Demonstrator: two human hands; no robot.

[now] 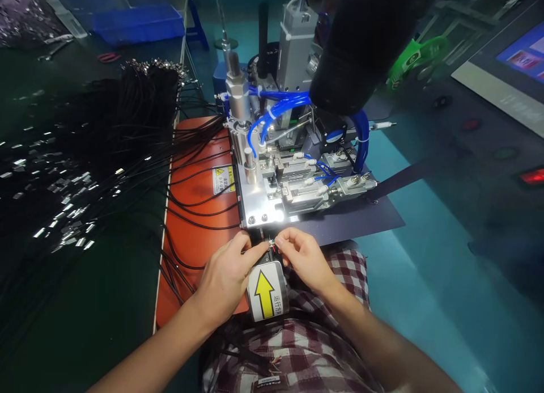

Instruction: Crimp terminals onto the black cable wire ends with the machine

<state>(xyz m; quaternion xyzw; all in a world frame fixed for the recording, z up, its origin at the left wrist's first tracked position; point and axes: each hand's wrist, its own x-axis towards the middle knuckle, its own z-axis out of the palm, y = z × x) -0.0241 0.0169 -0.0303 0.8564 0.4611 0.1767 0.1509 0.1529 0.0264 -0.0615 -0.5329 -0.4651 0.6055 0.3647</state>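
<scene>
My left hand (227, 271) is closed at the near edge of a metal machine (259, 203), its index finger and thumb at a small shiny part (271, 243). My right hand (304, 260) meets it from the other side, thumb and forefinger pinched at the same part. The part is too small to name, and the fingers partly cover it. Just below the fingertips is a white label with a yellow arrow (264, 294). Black cables (199, 203) run across an orange plate (187, 234) to the machine's left side.
A large heap of black cables with shiny ends (144, 98) covers the dark table at left. Behind it is a blue tray (138, 25). A dark cylinder (357, 53) hangs over the machine. A screen (525, 55) stands at the upper right.
</scene>
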